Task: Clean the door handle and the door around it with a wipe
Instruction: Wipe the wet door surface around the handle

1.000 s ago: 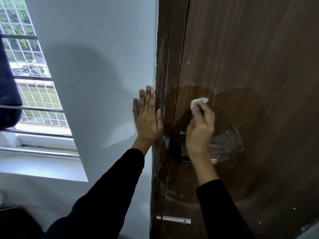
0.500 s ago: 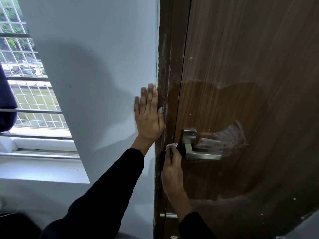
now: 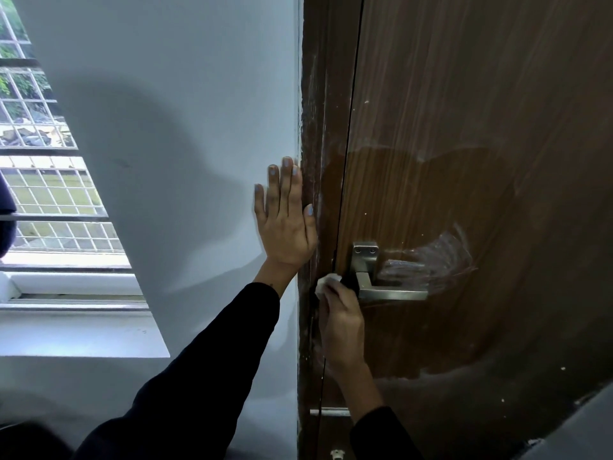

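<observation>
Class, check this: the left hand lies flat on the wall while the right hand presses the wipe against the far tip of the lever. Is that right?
One detail is wrong. The head view shows the right hand pressing the wipe by the door edge, left of the door handle's base, not at its far tip. The left hand does lie flat on the wall.

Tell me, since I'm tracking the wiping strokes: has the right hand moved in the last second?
Yes. The right hand with the wipe dropped from above the door handle to its lower left, by the door's edge.
</observation>
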A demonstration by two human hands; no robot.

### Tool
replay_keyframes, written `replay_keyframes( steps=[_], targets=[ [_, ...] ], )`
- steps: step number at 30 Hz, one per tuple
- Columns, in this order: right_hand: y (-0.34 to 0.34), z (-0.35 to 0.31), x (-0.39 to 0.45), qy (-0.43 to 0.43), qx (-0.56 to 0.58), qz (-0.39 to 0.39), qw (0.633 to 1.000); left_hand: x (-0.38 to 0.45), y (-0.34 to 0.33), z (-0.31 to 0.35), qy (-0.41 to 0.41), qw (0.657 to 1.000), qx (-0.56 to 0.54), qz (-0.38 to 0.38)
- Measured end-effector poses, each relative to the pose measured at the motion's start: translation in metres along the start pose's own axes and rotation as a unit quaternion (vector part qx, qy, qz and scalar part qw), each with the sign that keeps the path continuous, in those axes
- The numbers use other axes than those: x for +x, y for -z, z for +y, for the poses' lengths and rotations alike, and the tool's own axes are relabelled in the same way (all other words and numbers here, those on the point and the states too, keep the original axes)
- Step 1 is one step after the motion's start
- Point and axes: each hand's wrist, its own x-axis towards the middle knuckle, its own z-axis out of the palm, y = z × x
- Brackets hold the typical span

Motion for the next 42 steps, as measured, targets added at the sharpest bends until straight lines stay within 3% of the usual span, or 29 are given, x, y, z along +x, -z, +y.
replay_keyframes(
  steps=[4,8,17,20,24,26,33,37,39,42],
  targets=[
    [0.037,-0.018,0.042,-0.04,0.105,0.118,0.987,0.0,0.002,0.006,0.004,1.0,-0.017,-0.014],
    [0.082,-0.022,0.067,-0.112,0.223,0.16,0.955,0.002,0.01,0.009,0.009,1.0,-0.013,-0.025],
    [0.107,-0.009,0.119,-0.075,0.209,0.215,0.951,0.043,0.021,0.043,0.085,0.996,-0.018,-0.01],
    [0.098,-0.007,0.126,-0.011,0.134,0.193,0.972,0.05,0.016,0.051,0.093,0.995,-0.005,-0.02],
    [0.079,-0.002,0.115,0.138,0.045,0.052,0.988,0.044,0.011,0.046,0.08,0.996,0.02,-0.025],
    [0.076,0.008,0.107,0.16,0.006,0.01,0.987,0.042,0.008,0.043,0.069,0.997,0.029,-0.019],
    [0.097,0.038,0.115,0.013,0.066,0.163,0.984,0.04,0.003,0.042,0.065,0.997,0.041,-0.001],
    [0.095,0.038,0.104,0.074,0.019,0.05,0.996,0.041,0.003,0.042,0.066,0.997,0.048,0.006],
    [0.101,0.056,0.095,0.057,-0.008,0.015,0.998,0.04,0.003,0.042,0.063,0.997,0.047,0.008],
    [0.117,0.081,0.093,-0.056,0.011,0.094,0.994,0.041,0.002,0.042,0.06,0.997,0.047,0.012]
  ],
)
